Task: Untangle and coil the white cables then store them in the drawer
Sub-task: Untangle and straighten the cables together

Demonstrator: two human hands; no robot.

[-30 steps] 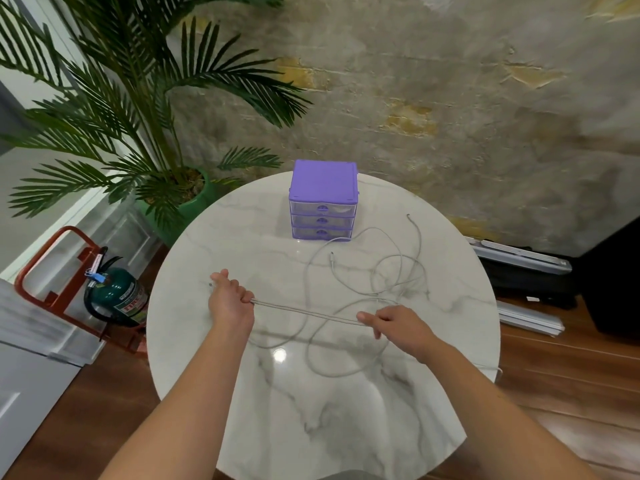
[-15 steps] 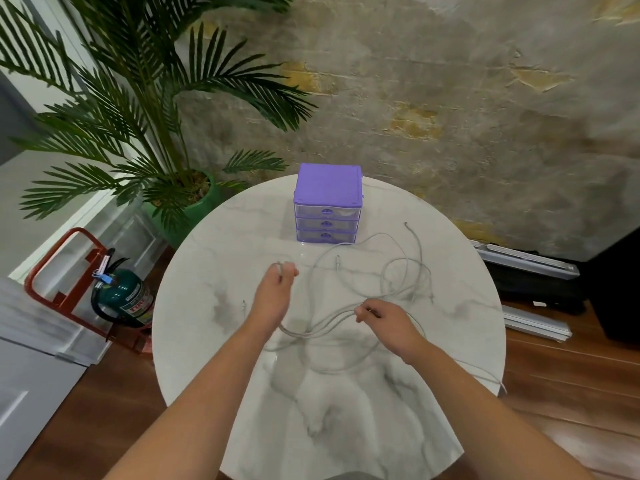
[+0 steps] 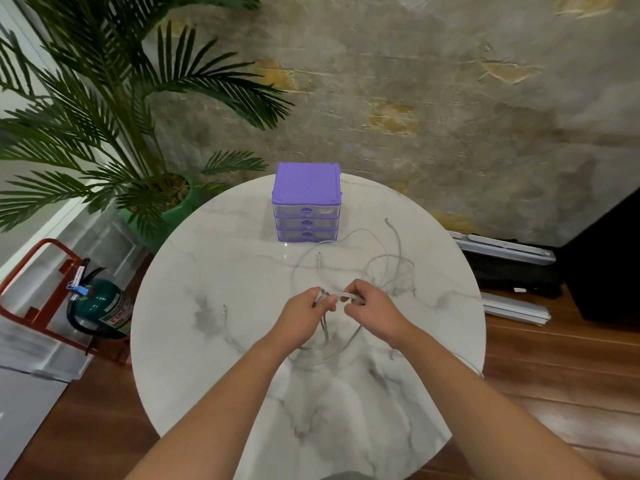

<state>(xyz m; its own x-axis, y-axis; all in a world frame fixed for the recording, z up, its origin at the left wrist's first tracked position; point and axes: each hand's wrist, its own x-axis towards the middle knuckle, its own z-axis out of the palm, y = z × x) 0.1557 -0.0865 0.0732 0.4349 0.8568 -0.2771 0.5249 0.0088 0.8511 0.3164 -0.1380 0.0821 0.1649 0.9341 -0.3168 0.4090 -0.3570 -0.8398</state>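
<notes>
White cables lie tangled on the round marble table, mostly right of centre. My left hand and my right hand meet over the middle of the table, each pinching a folded stretch of white cable between them. A loop of that cable hangs below the hands and rests on the table. One loose plug end lies left of my left hand. The purple three-drawer box stands at the far edge with all drawers shut.
A potted palm stands at the far left beyond the table. A green fire extinguisher in a red stand sits on the floor at the left. White panels and a black object lie on the floor at the right.
My left hand has swung right, from the table's left to meet my right hand. The cable that was stretched between them now hangs folded in a loop.
</notes>
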